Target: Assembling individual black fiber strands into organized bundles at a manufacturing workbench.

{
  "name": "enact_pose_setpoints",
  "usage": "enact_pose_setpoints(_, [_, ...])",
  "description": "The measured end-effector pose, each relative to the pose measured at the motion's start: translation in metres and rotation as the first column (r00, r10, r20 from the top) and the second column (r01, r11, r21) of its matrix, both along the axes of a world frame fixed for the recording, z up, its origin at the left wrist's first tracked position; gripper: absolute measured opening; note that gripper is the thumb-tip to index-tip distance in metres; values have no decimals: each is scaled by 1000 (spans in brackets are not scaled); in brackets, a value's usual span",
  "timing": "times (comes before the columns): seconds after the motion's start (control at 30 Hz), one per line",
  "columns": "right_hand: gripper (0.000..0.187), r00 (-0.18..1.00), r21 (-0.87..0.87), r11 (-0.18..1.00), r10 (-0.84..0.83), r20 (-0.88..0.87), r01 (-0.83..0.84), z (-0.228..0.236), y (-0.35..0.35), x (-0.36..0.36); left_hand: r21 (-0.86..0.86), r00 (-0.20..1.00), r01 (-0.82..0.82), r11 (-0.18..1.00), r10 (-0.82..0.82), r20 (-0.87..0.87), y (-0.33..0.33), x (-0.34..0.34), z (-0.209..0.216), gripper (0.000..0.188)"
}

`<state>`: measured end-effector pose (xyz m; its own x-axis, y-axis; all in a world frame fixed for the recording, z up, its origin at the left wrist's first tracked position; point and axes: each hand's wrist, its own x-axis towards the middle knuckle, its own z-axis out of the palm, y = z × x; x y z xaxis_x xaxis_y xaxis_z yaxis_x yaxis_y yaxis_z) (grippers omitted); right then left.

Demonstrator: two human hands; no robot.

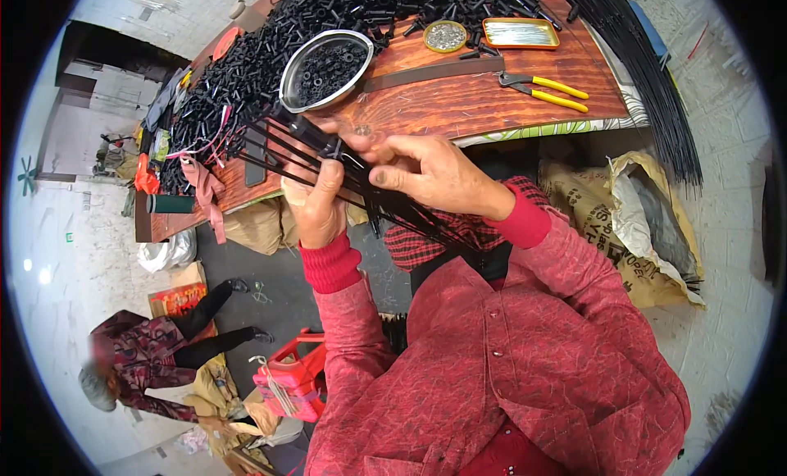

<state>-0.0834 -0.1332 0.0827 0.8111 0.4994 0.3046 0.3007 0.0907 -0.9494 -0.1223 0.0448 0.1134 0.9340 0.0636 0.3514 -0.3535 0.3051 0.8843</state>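
Above the table's near edge I hold an umbrella frame (402, 215), a bundle of thin black ribs joined at a dark hub. My left hand (316, 205) is closed round it from below, thumb pressed upon the ribs, which fan out past it to the left. From the right, my right hand (438, 174) pinches at the frame near the hub with bent fingers; what exactly lies between its fingertips is hidden. The lower ribs run down toward my lap. Just beyond the hands sits a metal bowl (288, 91) of small black rings.
A large heap of black tubular parts (246, 70) covers the table's (459, 95) back and left. Yellow-handled pliers (557, 93), a pin tray (521, 33) and a round dish (445, 36) lie right. Long black rods (656, 91) overhang the right edge. Another person (156, 345) bends at lower left.
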Motion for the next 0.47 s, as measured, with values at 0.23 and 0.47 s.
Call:
enact_pose_setpoints(0.23, [30,931,218,963,219,-292,-159,-17,17,8,0,998,32,1000,-31,-52,13,-3,-18,49])
enact_pose_setpoints(0.47, [41,924,197,969,208,-320,-150,-25,28,7,30,998,3,1000,-1,-66,18,-3,-21,56])
